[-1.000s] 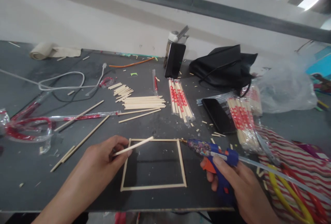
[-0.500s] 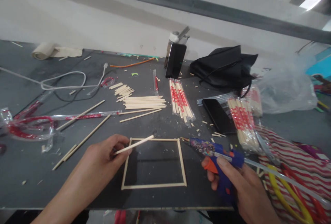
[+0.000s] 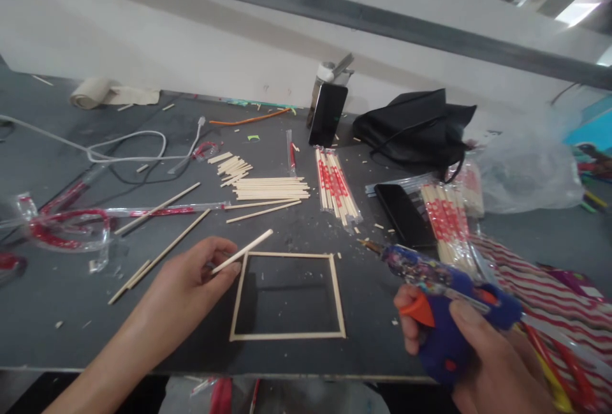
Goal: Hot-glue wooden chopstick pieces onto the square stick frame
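Note:
A short wooden stick [image 3: 248, 248] is pinched in my left hand [image 3: 203, 270], tilted up to the right over the top left corner of a stick frame. That rectangular frame [image 3: 338, 296] of wooden sticks lies flat on the dark table [image 3: 287, 360]. My right hand [image 3: 488, 350] grips a blue hot glue gun [image 3: 444, 286] by its handle, fingers at the orange trigger. Its nozzle points left, apart from the frame and to the right of it. A clear glue stick [image 3: 549, 328] sticks out of the gun's back.
Behind the frame lie a row of cut sticks [image 3: 272, 189] and wrapped chopsticks [image 3: 337, 184]. A phone [image 3: 329, 114] leans on a bottle; another phone [image 3: 404, 213] lies flat. A black bag [image 3: 411, 124] sits at the back. White cable [image 3: 162, 146] and loose sticks [image 3: 167, 251] are left.
My right hand has drawn the glue gun right and toward me, away from the frame's corner. The stick in my left hand has shifted slightly left and tilts more steeply.

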Motion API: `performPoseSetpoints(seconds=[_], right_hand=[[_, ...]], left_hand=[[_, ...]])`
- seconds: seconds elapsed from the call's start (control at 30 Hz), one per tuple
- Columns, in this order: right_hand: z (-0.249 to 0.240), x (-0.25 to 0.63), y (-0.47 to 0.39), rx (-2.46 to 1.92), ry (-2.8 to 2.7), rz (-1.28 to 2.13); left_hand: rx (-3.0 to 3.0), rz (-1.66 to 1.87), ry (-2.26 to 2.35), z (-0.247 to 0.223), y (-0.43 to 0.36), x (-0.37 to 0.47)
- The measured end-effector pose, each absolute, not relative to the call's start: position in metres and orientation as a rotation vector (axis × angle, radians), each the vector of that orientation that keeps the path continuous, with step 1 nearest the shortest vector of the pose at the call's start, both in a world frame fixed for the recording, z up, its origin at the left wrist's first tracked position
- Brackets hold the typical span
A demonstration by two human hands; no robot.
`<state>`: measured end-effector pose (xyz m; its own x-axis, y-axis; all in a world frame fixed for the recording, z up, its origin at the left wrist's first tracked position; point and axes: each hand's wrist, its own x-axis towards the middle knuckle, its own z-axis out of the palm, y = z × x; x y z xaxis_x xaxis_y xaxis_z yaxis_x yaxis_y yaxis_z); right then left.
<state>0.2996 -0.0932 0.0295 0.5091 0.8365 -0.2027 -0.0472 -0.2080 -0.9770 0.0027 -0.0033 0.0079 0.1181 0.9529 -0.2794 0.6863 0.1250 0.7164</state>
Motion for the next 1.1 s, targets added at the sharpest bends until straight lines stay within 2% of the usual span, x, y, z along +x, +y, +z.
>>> performPoseSetpoints(seconds=[0.27,0.53,0.77,1.1], right_hand=[[0.052,0.286,-0.095,-1.369,-0.65,0.993],[0.045,0.241,-0.081,-1.763,-1.049,1.031],[0.038,0.204,-0.065,-1.833,-1.217,1.091],[0.023,0.196,-0.054,-1.946,-1.272,1.087]], left_hand=[[1.598,0.521,1.681,0.017,-0.003,0.0],[1.521,0.605,1.711,0.018,-0.005,-0.012],[1.557,0.578,1.649,0.017,-0.012,-0.029],[1.511,0.577,1.625,0.023,-0.02,-0.046]])
